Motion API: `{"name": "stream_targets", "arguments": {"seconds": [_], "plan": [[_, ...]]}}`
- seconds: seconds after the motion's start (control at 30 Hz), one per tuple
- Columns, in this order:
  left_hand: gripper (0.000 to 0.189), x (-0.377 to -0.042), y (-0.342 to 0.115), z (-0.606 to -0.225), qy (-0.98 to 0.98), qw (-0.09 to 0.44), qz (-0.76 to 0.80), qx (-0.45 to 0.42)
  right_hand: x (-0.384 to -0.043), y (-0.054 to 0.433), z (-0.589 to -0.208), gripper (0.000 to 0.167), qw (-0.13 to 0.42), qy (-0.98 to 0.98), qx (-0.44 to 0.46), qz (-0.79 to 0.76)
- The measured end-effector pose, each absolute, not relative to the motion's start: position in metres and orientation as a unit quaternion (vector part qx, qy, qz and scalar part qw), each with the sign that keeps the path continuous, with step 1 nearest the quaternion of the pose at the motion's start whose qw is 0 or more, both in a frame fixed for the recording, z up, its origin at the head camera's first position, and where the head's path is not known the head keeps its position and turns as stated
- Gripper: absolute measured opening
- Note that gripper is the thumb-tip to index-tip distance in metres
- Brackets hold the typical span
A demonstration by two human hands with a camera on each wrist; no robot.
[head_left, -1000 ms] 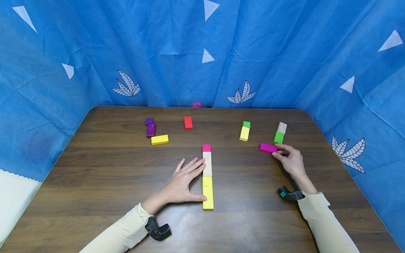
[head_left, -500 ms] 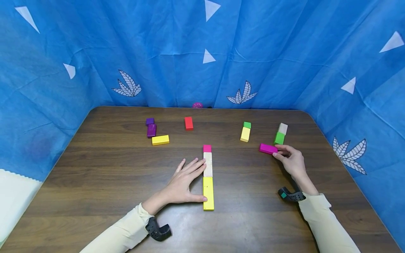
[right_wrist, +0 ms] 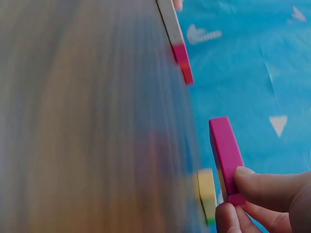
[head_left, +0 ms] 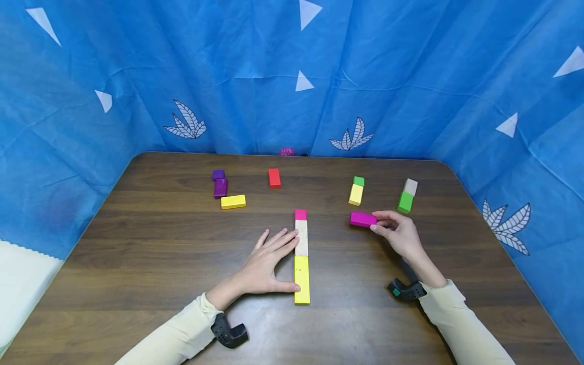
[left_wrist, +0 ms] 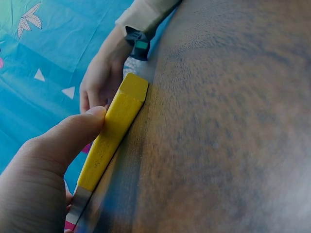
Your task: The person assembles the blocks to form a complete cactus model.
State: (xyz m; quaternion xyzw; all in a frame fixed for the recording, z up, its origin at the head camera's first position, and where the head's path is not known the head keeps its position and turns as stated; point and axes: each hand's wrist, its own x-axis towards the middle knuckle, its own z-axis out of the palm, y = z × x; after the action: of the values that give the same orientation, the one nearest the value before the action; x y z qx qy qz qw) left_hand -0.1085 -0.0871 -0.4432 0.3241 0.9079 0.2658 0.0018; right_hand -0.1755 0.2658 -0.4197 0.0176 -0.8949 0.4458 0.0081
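Observation:
In the head view my left hand lies spread beside a straight row of blocks, its thumb on the yellow block and its fingertips at the white block. A short pink block tops that row at the far end. My right hand pinches one end of a magenta block, right of the row. The right wrist view shows the thumb and fingers around the lower end of this magenta block. In the left wrist view the thumb touches the side of the yellow block.
Behind the right hand lie a cream block with a green one, and a green block with a white one. Farther left are a red block, a yellow block and two purple blocks. Blue curtains surround the table.
My right hand has carried the magenta block leftward, away from the green and white blocks, toward the row. My left hand stays where it was on the row.

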Motion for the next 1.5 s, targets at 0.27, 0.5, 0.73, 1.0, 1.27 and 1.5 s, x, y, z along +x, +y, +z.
{"name": "stream_targets", "arguments": {"seconds": [0.27, 0.5, 0.73, 1.0, 1.27, 1.5], "plan": [[0.103, -0.109, -0.087, -0.445, 0.908, -0.003, 0.263, 0.326, -0.175, 0.225, -0.420, 0.030, -0.031, -0.890, 0.058, 0.450], [0.103, -0.110, -0.088, -0.446, 0.909, -0.008, 0.260, 0.326, -0.175, 0.200, -0.422, 0.030, -0.042, -0.884, 0.092, 0.457], [0.103, -0.111, -0.088, -0.449, 0.908, -0.008, 0.263, 0.325, -0.174, 0.189, -0.425, 0.029, -0.045, -0.888, 0.091, 0.448], [0.103, -0.112, -0.088, -0.453, 0.907, -0.012, 0.262, 0.328, -0.173, 0.184, -0.432, 0.029, -0.043, -0.882, 0.105, 0.457], [0.103, -0.113, -0.089, -0.453, 0.907, -0.013, 0.265, 0.328, -0.173, 0.183, -0.434, 0.028, -0.037, -0.884, 0.111, 0.452], [0.104, -0.112, -0.089, -0.453, 0.907, -0.011, 0.264, 0.328, -0.172, 0.182, -0.435, 0.028, -0.030, -0.889, 0.121, 0.441]]}}
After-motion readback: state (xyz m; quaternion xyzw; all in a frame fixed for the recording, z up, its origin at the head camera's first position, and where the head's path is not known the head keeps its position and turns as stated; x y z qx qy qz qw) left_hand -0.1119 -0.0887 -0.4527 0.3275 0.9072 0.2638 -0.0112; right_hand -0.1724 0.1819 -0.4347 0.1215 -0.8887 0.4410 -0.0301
